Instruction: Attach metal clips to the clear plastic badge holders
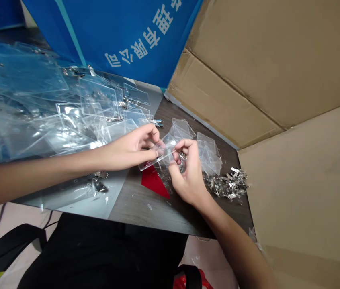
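Both hands meet above the table [146, 212], with a clear plastic sleeve [169, 147] between them, tilted and raised in front of the red patch [154, 184]. The left hand [147, 146] has its grip closed on the sleeve, thumb on the near face, a punched corner jutting out below. The right hand [188, 172] curls its fingers at the sleeve's other end; metal glints beside them, and I cannot tell whether that grip pinches the sleeve, a clip or both. Just beyond the right hand lie loose clear sleeves [208, 150], overlapping, and to its right a pile of metal clips [230, 184] near the table's edge. On the left spreads a large heap of sleeves with clips [88, 96], part of it behind the left forearm. A blue panel with white characters [112, 32] and brown cardboard [248, 60] stand behind.
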Demonstrator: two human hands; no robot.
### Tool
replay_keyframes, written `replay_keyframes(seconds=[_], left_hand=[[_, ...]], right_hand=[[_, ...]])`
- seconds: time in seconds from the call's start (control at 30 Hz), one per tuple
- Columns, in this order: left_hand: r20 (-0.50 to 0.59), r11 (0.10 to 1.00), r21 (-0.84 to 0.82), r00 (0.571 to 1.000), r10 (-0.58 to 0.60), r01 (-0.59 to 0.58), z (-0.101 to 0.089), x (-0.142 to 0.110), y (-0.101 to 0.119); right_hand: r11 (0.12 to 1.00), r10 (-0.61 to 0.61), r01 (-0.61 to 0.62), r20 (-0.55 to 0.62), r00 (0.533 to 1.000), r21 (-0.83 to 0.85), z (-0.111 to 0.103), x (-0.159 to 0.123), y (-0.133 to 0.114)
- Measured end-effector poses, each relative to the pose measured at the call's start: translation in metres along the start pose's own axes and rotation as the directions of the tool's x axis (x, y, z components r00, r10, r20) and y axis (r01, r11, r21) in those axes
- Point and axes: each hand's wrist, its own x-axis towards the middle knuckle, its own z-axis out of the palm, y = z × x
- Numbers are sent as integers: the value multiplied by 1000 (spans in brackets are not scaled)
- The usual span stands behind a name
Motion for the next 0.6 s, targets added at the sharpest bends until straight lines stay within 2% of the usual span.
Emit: replay_keyframes(seconds=[0.13,0.3,0.6], left_hand=[[-45,1000,-18,999,-9,8,1,1,-3],[-80,999,-32,996,-30,27,2,0,0],[-64,1000,-17,998,22,-23,0,-1,-10]], right_hand=[[995,67,-71,57,996,66,-2,-1,-4],[998,63,-63,66,996,9,-2,0,-9],[994,103,-106,128,986,15,-7,1,-16]])
